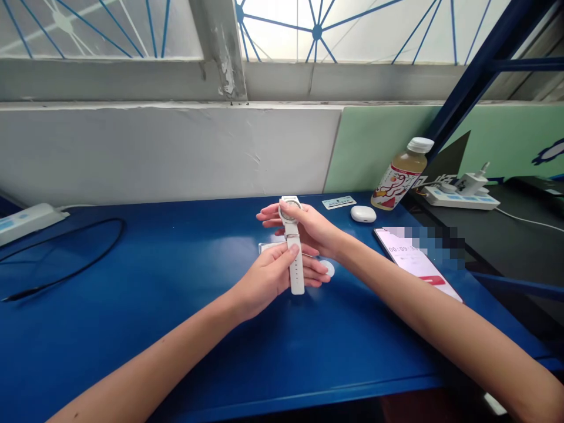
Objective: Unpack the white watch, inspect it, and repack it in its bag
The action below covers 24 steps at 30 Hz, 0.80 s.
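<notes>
A white wristwatch (293, 241) with a round face and a white strap is held up over the blue table (176, 276). My right hand (311, 226) grips the watch at its face end, fingers wrapped round the case. My left hand (273, 276) pinches the lower strap between thumb and fingers. Under my hands lie a small white round disc (328, 269) and a flat clear packet (267, 247), partly hidden.
A phone (418, 264) with a lit screen lies at the right. Behind it are a white earbud case (363, 214), a small card (338, 202), a drink bottle (403, 176) and a power strip (462, 197). A black cable (88, 258) and another power strip (24, 220) lie at the left.
</notes>
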Available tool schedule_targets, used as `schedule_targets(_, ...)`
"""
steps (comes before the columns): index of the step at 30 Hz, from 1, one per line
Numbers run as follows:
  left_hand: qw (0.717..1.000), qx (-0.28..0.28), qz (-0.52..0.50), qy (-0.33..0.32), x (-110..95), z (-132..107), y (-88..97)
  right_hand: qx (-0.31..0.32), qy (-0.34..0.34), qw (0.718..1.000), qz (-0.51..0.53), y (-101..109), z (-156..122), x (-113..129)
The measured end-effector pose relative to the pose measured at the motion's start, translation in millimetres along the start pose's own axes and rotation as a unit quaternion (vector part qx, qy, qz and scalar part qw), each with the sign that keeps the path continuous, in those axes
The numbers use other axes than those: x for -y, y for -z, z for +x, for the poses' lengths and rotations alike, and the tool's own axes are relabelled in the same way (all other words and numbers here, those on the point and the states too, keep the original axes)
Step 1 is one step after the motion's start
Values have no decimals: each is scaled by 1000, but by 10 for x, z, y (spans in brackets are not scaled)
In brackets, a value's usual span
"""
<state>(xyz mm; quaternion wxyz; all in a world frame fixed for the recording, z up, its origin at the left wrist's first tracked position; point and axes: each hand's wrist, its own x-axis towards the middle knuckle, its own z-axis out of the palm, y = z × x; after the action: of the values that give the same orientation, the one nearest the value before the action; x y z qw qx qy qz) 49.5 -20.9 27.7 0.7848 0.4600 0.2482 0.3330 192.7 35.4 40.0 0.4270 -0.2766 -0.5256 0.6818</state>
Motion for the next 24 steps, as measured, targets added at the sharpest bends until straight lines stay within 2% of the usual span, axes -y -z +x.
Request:
schedule_targets(3,1000,-11,-21,13,6,13,-4,53,-32,994,88,-7,-25,-15)
schedule_targets(8,998,-42,-25,45,-14,3,-24,81,-42,982,166,8,-33,3)
schedule_targets(18,998,-29,-34,46,-10,4,-32,56,-66,976,200,-16,-50,68)
schedule_targets(24,996,-54,-31,67,8,4,-40,46,-83,972,216,-9,-46,66)
